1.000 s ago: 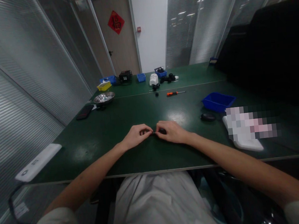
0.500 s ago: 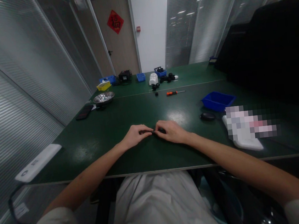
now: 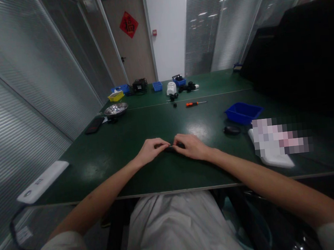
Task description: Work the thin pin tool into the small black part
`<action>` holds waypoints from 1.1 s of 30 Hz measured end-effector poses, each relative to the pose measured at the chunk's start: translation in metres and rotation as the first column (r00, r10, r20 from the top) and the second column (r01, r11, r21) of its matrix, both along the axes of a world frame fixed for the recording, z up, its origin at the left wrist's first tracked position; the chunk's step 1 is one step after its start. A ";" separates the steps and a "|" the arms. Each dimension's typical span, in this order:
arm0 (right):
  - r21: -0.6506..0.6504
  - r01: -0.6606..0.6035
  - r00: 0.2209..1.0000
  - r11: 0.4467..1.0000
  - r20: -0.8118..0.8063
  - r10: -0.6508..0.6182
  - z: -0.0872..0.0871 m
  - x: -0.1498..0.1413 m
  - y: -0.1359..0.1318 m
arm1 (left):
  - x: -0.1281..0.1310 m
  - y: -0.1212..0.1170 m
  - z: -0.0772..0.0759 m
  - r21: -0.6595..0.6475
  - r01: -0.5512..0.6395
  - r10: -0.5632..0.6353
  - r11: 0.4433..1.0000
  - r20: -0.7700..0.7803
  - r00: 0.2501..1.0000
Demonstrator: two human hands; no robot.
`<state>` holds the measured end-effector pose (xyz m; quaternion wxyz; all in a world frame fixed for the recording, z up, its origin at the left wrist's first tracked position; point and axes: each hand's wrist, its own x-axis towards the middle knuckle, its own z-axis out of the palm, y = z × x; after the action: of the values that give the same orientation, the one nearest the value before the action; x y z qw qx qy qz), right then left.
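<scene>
My left hand (image 3: 150, 150) and my right hand (image 3: 190, 146) meet fingertip to fingertip just above the green table (image 3: 130, 176), near its front edge. Between them is a small dark piece with a thin pale part (image 3: 171, 146), mostly covered by the fingers. The right thumb and index finger pinch it. My left thumb and index finger are pressed together at its other end; what they grip is too small to make out. Beyond the hands lies an orange-handled screwdriver (image 3: 192, 104).
At right are a blue tray (image 3: 244, 113), a black computer mouse (image 3: 232, 130) and a white board (image 3: 275, 160) with a blurred-out patch. Far left hold a metal bowl (image 3: 116, 109) and a dark phone-like slab (image 3: 94, 125). A white power strip (image 3: 43, 181) lies at the left edge.
My left fingertips have shifted slightly and closed together more. A bit more of the thin pale part shows between the hands. The right hand stays nearly still.
</scene>
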<state>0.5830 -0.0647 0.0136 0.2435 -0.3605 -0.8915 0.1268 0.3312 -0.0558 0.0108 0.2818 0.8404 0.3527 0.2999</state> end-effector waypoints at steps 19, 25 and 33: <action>0.033 0.057 0.998 0.998 -0.031 -0.056 0.002 0.002 0.000 | -0.005 0.002 0.009 0.154 0.113 -0.098 0.982 -0.099 0.990; 0.039 0.048 0.998 0.998 -0.038 -0.046 0.000 0.000 0.000 | -0.006 0.006 0.009 0.170 0.120 -0.103 0.978 -0.105 0.989; 0.025 0.053 0.998 0.998 -0.036 -0.052 0.002 0.002 0.000 | -0.037 0.014 0.013 0.109 0.053 -0.032 0.993 -0.191 0.981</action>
<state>0.5849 -0.0646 0.0160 0.2672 -0.3784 -0.8788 0.1148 0.2946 -0.0419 0.0233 0.2052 0.8871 0.3422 0.2320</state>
